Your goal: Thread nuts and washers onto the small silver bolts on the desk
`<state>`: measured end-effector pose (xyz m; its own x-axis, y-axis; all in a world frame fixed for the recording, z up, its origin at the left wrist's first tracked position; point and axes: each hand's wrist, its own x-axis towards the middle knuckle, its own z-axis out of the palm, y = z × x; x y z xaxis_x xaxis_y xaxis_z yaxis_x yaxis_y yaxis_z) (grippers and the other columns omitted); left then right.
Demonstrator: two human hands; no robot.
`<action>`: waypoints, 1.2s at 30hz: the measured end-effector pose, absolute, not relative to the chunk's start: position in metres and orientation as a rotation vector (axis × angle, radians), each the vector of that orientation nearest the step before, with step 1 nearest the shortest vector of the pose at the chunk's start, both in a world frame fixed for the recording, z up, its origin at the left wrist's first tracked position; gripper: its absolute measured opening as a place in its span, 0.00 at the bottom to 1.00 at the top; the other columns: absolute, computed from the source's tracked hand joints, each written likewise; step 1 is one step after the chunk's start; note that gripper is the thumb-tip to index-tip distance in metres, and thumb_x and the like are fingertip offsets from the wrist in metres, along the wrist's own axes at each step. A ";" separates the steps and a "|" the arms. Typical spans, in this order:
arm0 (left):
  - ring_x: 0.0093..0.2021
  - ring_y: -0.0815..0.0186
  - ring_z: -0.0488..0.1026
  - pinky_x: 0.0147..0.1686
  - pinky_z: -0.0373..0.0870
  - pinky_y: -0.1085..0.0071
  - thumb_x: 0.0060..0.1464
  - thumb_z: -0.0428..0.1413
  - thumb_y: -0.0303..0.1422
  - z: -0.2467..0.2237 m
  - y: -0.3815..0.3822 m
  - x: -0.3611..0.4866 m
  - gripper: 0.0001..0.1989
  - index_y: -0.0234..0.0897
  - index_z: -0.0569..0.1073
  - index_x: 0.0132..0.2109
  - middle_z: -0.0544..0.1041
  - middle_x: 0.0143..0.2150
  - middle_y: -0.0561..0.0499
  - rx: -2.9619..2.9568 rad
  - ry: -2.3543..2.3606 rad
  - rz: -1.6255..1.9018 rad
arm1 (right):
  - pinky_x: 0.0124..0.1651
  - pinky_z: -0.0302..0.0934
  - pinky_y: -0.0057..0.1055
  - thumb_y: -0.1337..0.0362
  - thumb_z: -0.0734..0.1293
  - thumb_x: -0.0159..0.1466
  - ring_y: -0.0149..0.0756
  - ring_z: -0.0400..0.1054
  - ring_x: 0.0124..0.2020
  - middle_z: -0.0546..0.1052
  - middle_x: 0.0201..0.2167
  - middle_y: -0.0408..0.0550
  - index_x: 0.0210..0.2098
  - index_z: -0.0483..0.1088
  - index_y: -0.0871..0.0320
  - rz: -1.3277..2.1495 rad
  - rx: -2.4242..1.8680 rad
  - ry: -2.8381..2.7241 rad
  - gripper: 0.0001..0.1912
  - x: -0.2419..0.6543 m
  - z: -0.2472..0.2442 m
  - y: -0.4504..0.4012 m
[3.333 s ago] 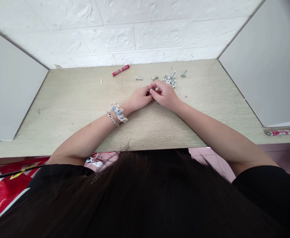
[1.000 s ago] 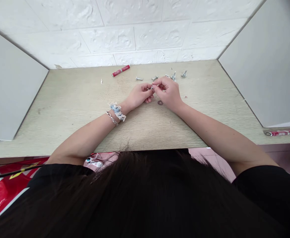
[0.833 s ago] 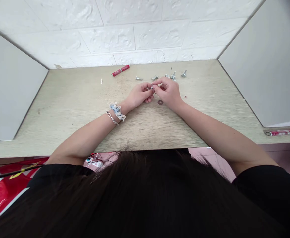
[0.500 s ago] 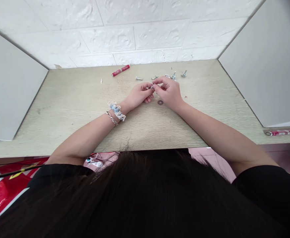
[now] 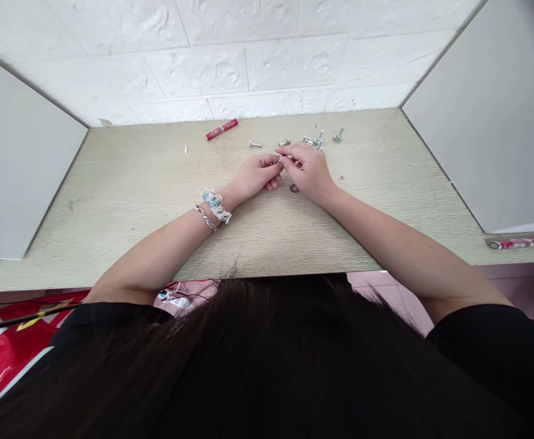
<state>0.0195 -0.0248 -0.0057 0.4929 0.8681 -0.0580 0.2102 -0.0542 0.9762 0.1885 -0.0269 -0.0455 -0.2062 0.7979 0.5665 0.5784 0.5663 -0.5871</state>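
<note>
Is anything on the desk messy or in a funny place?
A bit. Silver bolts lie scattered loose beyond the hands, one bolt apart to the left. A dark washer sits alone under the right hand. A red tube lies askew near the wall.

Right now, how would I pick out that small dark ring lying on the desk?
Start at the wooden desk and find the right hand. Just beside its heel, on the near side, lies the washer: flat, dark and alone, unlike the shiny bolts heaped beyond the hands.
</note>
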 end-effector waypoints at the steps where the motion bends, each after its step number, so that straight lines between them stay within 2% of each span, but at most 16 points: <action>1: 0.21 0.79 0.68 0.25 0.66 0.83 0.69 0.52 0.22 -0.005 -0.025 0.020 0.14 0.32 0.72 0.32 0.70 0.22 0.57 1.560 0.964 0.700 | 0.50 0.72 0.43 0.61 0.61 0.71 0.43 0.75 0.47 0.81 0.45 0.52 0.50 0.80 0.56 0.297 -1.107 -1.915 0.17 0.189 -0.046 -0.026; 11: 0.20 0.79 0.68 0.23 0.65 0.82 0.70 0.51 0.20 -0.002 -0.027 0.021 0.16 0.32 0.71 0.31 0.70 0.21 0.58 1.537 0.983 0.705 | 0.58 0.70 0.47 0.64 0.59 0.71 0.44 0.75 0.51 0.81 0.46 0.50 0.48 0.81 0.53 0.224 -1.112 -1.961 0.17 0.192 -0.046 -0.023; 20: 0.19 0.79 0.68 0.23 0.64 0.82 0.69 0.54 0.21 -0.005 -0.025 0.021 0.16 0.32 0.69 0.29 0.71 0.21 0.57 1.536 0.969 0.728 | 0.56 0.71 0.46 0.65 0.58 0.71 0.43 0.76 0.49 0.81 0.45 0.49 0.46 0.80 0.53 0.195 -1.042 -1.946 0.17 0.190 -0.047 -0.025; 28: 0.19 0.80 0.67 0.23 0.64 0.83 0.70 0.51 0.20 -0.003 -0.027 0.022 0.18 0.32 0.69 0.29 0.70 0.21 0.57 1.531 0.988 0.715 | 0.56 0.70 0.46 0.65 0.58 0.72 0.43 0.75 0.50 0.81 0.45 0.50 0.46 0.79 0.52 0.220 -1.069 -1.958 0.17 0.190 -0.045 -0.026; 36: 0.20 0.79 0.68 0.23 0.64 0.83 0.70 0.51 0.21 -0.004 -0.026 0.021 0.16 0.32 0.71 0.31 0.70 0.21 0.58 1.549 0.981 0.702 | 0.52 0.71 0.43 0.64 0.61 0.70 0.42 0.74 0.48 0.80 0.45 0.51 0.47 0.79 0.55 0.273 -1.087 -1.934 0.15 0.192 -0.046 -0.023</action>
